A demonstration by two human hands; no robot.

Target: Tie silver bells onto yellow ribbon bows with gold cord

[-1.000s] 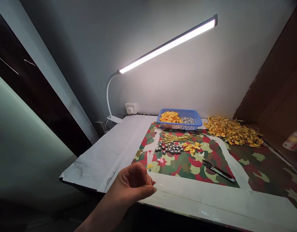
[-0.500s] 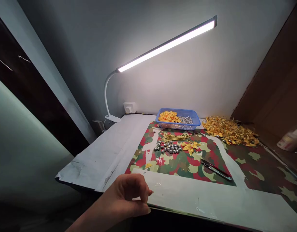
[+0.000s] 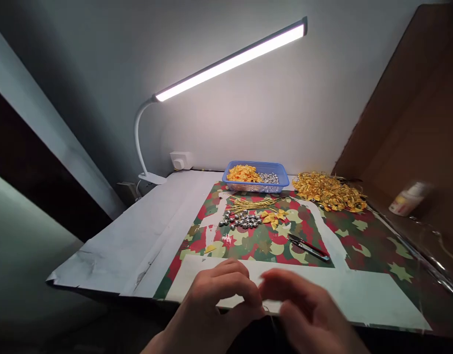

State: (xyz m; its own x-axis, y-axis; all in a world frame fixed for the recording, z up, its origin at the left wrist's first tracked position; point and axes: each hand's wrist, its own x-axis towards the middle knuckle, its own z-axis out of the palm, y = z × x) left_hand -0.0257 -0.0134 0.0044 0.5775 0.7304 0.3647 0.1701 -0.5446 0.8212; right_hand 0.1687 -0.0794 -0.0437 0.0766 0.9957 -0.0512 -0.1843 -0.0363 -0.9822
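My left hand and my right hand meet at the table's near edge, fingertips touching over the white strip. Both hands curl into pinches; the right one is blurred. What they pinch is too small to make out. Farther back on the patterned cloth lie a cluster of silver bells, a few yellow ribbon bows, a bundle of gold wires and a pair of thread snips.
A blue basket with yellow bows and silver bells stands at the back by the wall. A heap of gold bows lies to its right. A clamped desk lamp arches overhead. A small bottle is at far right.
My right hand has come into view and joined the left at the table edge. The view has swung to the right, so everything sits further left in the picture.
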